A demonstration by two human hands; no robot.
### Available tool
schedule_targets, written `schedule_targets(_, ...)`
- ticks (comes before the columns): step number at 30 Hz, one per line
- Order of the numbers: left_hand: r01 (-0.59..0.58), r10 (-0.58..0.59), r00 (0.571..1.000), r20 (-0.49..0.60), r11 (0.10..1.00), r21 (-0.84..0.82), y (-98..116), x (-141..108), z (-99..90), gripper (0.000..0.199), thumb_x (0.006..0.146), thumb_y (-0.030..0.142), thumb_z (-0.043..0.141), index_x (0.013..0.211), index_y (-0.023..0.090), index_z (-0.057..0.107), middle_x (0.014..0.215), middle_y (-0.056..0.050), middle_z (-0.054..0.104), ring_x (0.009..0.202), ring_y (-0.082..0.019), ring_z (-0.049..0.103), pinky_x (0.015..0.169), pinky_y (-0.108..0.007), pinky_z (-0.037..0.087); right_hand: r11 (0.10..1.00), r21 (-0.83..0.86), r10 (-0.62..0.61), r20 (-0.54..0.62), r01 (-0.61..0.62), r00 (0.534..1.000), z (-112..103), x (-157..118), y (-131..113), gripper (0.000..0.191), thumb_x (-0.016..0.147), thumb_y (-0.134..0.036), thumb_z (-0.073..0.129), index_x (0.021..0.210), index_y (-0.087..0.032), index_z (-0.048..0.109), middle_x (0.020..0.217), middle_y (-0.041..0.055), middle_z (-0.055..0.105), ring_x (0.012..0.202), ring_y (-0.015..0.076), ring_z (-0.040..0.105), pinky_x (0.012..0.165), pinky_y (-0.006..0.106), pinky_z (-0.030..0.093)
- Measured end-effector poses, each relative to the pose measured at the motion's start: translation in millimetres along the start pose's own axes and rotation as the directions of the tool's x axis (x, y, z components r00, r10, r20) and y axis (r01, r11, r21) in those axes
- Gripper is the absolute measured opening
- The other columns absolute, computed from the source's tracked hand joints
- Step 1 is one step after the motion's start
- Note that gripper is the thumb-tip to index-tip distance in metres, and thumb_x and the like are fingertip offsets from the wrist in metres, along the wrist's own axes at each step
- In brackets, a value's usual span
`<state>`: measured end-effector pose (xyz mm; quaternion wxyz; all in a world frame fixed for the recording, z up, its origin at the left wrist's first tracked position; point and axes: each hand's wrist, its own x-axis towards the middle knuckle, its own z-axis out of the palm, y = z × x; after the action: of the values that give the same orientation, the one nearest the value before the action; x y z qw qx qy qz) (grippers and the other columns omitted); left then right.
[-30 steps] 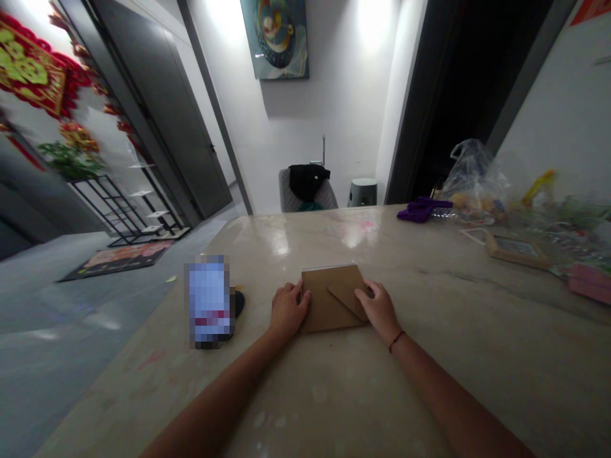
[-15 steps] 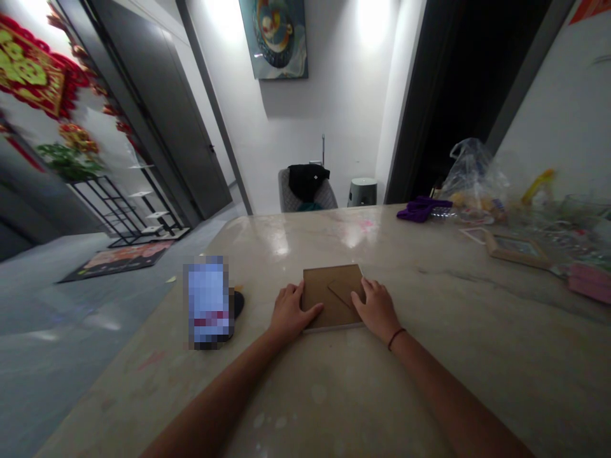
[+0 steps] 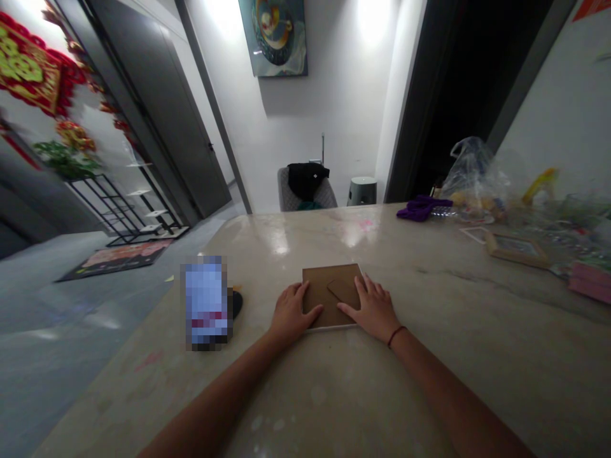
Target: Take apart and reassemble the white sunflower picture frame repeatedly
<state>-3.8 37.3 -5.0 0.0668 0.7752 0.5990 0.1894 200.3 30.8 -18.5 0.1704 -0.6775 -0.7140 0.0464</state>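
Observation:
A brown square board [image 3: 329, 308] with a pale rim and a thin angled line on its face lies flat on the glossy stone table [image 3: 324, 394]. My left hand [image 3: 292, 310] rests at its left edge, thumb on the face and fingers along the side. On the right edge lies my right hand [image 3: 375, 308], fingers spread, with thumb and forefinger on the brown face. Neither hand is wrapped round the board. A dark red cord circles my right wrist.
A phone [image 3: 207, 302] with a blurred screen stands on the left, a dark round piece behind it. At the right are a purple cloth [image 3: 422, 208], a clear plastic bag [image 3: 472, 181], a wooden frame [image 3: 516, 249] and a pink pack [image 3: 589, 280]. A chair [image 3: 284, 191] stands beyond the table.
My right thumb has slid left over the board, and my right forefinger has moved from the edge onto its face. My left hand has barely moved.

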Motion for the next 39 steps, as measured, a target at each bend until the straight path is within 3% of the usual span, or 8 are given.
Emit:
schedule_targets(7,0.035,-0.036,0.999,0.015,0.997,0.063,3.7,-3.0,0.4,0.063,0.079,0.050,0.047,0.132,0.016,0.039,0.131,-0.013,0.045,0.121,-0.026,0.041,0.103,-0.039,0.028,0.984,0.176,0.005,0.024,-0.009,1.000,-3.5,4.1,8.9,0.077,0.074,-0.061,0.045,0.133,-0.012,0.037,0.142,0.0157,0.031,0.128,0.0295,0.030,0.102,0.044,0.024)
schedule_targets(11,0.036,-0.034,0.999,-0.039,0.997,0.071,3.1,-2.3,0.4,0.060,0.081,0.049,0.046,0.129,0.014,0.042,0.130,-0.013,0.048,0.120,-0.026,0.043,0.103,-0.040,0.028,0.946,0.316,-0.133,0.152,0.079,0.979,-11.5,1.2,25.1,0.092,0.066,-0.063,0.055,0.138,-0.012,0.026,0.140,0.0171,0.033,0.128,0.0270,0.032,0.100,0.041,0.030)
schedule_targets(14,0.043,-0.040,0.996,-0.077,0.998,0.043,0.4,3.0,-0.6,0.050,0.083,0.043,0.045,0.125,0.015,0.047,0.124,-0.011,0.055,0.113,-0.024,0.049,0.100,-0.038,0.033,0.960,0.225,-0.201,0.142,0.166,0.969,-12.8,-1.8,27.9,0.095,0.056,-0.058,0.066,0.134,-0.013,0.036,0.139,0.0177,0.035,0.126,0.0303,0.034,0.100,0.041,0.030)
schedule_targets(18,0.064,-0.073,0.982,-0.173,0.996,-0.057,-3.6,8.7,-2.8,0.038,0.088,0.036,0.039,0.116,0.016,0.054,0.114,-0.009,0.061,0.105,-0.020,0.055,0.094,-0.035,0.039,0.981,0.101,-0.164,-0.026,0.166,0.986,-8.0,-0.3,17.0,0.070,0.071,-0.048,0.059,0.129,-0.012,0.042,0.124,0.0153,0.052,0.112,0.0273,0.045,0.093,0.039,0.036)
schedule_targets(24,-0.001,0.007,0.982,-0.191,1.000,0.029,-1.2,0.2,0.2,0.051,0.078,0.049,0.051,0.117,0.016,0.052,0.121,-0.013,0.055,0.109,-0.025,0.053,0.094,-0.038,0.040,0.991,0.041,-0.120,-0.154,0.128,0.981,-1.5,4.3,8.2,0.060,0.075,-0.049,0.055,0.123,-0.014,0.049,0.109,0.0132,0.059,0.100,0.0257,0.050,0.085,0.036,0.039)
schedule_targets(28,0.000,0.023,0.974,-0.225,0.995,0.102,-5.6,3.1,-1.2,0.063,0.080,0.046,0.051,0.131,0.015,0.035,0.118,-0.014,0.058,0.105,-0.025,0.055,0.090,-0.038,0.041,0.985,0.094,-0.120,-0.240,0.147,0.963,-7.0,10.3,17.3,0.063,0.081,-0.043,0.049,0.136,-0.019,0.030,0.097,0.0086,0.062,0.089,0.0223,0.054,0.080,0.034,0.041)
schedule_targets(31,0.047,-0.012,0.934,-0.356,0.995,0.091,-13.6,8.9,-8.6,0.077,0.081,0.044,0.050,0.140,0.012,0.011,0.112,-0.013,0.061,0.097,-0.023,0.058,0.084,-0.035,0.043,0.995,0.103,0.047,-0.333,-0.013,0.942,-14.0,16.0,29.4,0.062,0.087,-0.028,0.037,0.141,-0.017,0.009,0.082,0.0061,0.062,0.077,0.0202,0.055,0.068,0.031,0.043)
schedule_targets(39,0.197,-0.141,0.975,-0.173,0.910,0.366,-16.4,10.4,-20.2,0.062,0.085,0.017,0.034,0.141,0.011,0.009,0.086,-0.010,0.065,0.081,-0.021,0.059,0.077,-0.034,0.038,0.983,-0.158,0.071,-0.157,-0.096,0.985,-13.4,13.4,34.5,0.072,0.076,-0.002,0.032,0.142,-0.017,0.005,0.082,0.0098,0.062,0.070,0.0193,0.058,0.058,0.029,0.042)
